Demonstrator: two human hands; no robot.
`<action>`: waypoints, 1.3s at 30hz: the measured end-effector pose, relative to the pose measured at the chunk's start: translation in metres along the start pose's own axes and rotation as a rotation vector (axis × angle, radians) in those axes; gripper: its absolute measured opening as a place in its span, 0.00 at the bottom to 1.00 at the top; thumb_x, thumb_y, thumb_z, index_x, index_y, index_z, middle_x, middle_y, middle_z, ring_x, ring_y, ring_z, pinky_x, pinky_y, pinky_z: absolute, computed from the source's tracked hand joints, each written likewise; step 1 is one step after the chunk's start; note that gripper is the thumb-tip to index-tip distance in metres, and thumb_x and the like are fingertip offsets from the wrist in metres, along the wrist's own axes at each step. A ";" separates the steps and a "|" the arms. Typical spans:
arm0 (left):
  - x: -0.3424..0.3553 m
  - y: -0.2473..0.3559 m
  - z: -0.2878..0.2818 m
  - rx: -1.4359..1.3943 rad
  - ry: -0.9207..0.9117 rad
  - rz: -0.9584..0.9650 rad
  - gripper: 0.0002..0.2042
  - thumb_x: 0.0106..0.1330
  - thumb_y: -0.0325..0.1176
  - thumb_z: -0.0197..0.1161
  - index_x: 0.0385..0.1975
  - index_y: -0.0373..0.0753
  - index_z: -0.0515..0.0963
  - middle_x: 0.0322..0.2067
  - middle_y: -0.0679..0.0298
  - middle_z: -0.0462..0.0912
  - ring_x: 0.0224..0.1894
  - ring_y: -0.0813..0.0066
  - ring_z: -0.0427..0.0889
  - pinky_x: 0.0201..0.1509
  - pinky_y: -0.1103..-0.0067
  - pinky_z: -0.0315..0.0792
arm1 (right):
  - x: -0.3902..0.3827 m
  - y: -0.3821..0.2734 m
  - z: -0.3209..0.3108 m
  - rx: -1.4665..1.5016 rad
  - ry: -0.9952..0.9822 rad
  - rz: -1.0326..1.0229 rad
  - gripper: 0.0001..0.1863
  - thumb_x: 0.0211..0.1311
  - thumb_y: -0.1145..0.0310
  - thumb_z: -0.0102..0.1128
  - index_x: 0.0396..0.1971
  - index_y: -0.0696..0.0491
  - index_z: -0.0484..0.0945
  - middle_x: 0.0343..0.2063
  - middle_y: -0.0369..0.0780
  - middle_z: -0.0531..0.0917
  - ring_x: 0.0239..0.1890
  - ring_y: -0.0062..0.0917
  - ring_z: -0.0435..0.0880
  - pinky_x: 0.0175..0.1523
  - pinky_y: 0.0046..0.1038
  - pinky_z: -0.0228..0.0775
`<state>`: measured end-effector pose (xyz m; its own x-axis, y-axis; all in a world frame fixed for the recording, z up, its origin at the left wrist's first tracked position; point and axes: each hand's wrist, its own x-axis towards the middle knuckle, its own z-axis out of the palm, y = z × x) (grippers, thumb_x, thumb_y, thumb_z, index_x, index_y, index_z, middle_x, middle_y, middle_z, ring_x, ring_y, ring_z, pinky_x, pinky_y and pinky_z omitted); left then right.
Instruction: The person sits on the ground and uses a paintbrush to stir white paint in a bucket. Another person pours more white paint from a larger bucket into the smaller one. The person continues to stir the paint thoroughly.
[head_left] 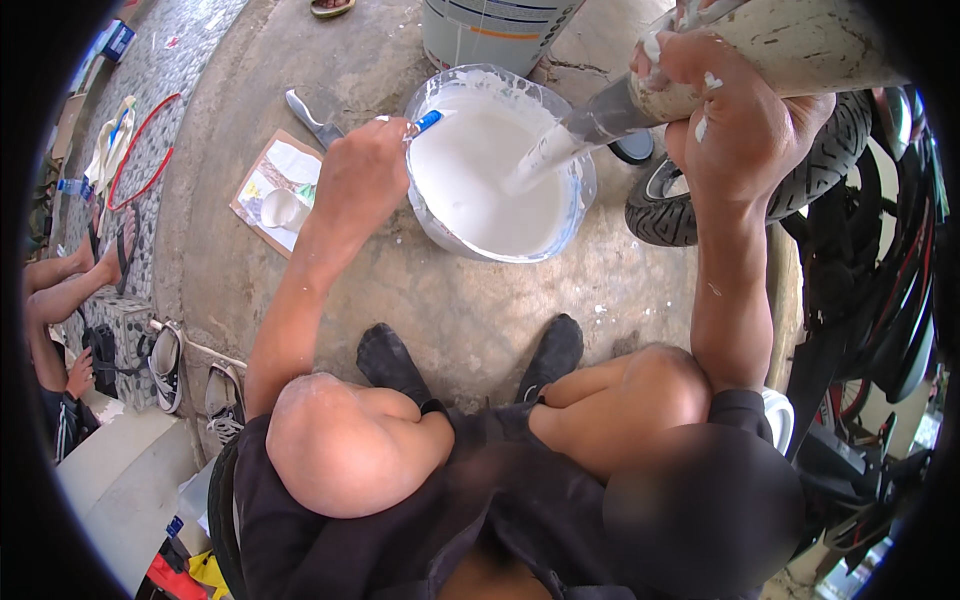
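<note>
Mixing bucket (470, 88), pale and smeared round its rim, stands on the stained concrete floor (480, 310) straight ahead of the seated person, beyond the socked feet (392, 362), with white liquid (460, 175) inside. It lies down and to the left of the right hand (735, 115), which is wrapped firmly around a long, scuffed tool (610, 112). That tool's long axis slants from upper right to lower left, and its white-coated shaft dips into the liquid near the middle. The left hand (370, 155) is the nearer one, curled at the bucket's left rim, where a blue piece (428, 121) pokes out past the fingers; their tips are hidden, so I can't tell whether they grip that piece, the rim or both. The tool crosses over the right part of the rim and hides some of it. A large tub (495, 35) stands just beyond the bucket, and a tyre (835, 150) sits to the right, partly behind the right forearm (735, 270). Left of the bucket are a metal blade (312, 122) and a small white cup (283, 209) on a printed sheet (252, 203).
</note>
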<state>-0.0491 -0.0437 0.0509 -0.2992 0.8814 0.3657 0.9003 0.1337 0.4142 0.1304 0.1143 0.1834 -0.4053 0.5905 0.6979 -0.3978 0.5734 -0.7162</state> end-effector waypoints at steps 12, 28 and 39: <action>0.003 0.005 -0.001 -0.030 0.003 -0.022 0.03 0.57 0.23 0.54 0.27 0.32 0.75 0.23 0.51 0.78 0.28 0.53 0.79 0.31 0.66 0.74 | -0.009 0.014 0.002 -0.012 0.108 -0.025 0.08 0.36 0.83 0.58 0.22 0.61 0.75 0.29 0.42 0.74 0.26 0.24 0.75 0.26 0.23 0.68; 0.003 0.005 -0.002 -0.002 -0.114 -0.122 0.09 0.57 0.24 0.58 0.37 0.35 0.78 0.30 0.53 0.80 0.33 0.55 0.79 0.37 0.67 0.71 | -0.001 0.015 0.013 0.009 0.135 -0.038 0.11 0.33 0.83 0.56 0.23 0.60 0.73 0.23 0.38 0.75 0.22 0.20 0.74 0.25 0.21 0.66; 0.002 0.004 -0.005 -0.003 -0.017 -0.027 0.04 0.58 0.24 0.53 0.27 0.32 0.75 0.24 0.50 0.78 0.29 0.53 0.80 0.32 0.67 0.74 | 0.002 -0.015 0.032 -0.049 0.018 -0.054 0.13 0.31 0.83 0.54 0.25 0.58 0.72 0.20 0.35 0.75 0.21 0.18 0.74 0.25 0.20 0.65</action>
<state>-0.0475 -0.0431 0.0573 -0.3178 0.8849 0.3406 0.8911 0.1560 0.4263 0.1094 0.0891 0.1954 -0.3694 0.5676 0.7358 -0.3777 0.6317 -0.6769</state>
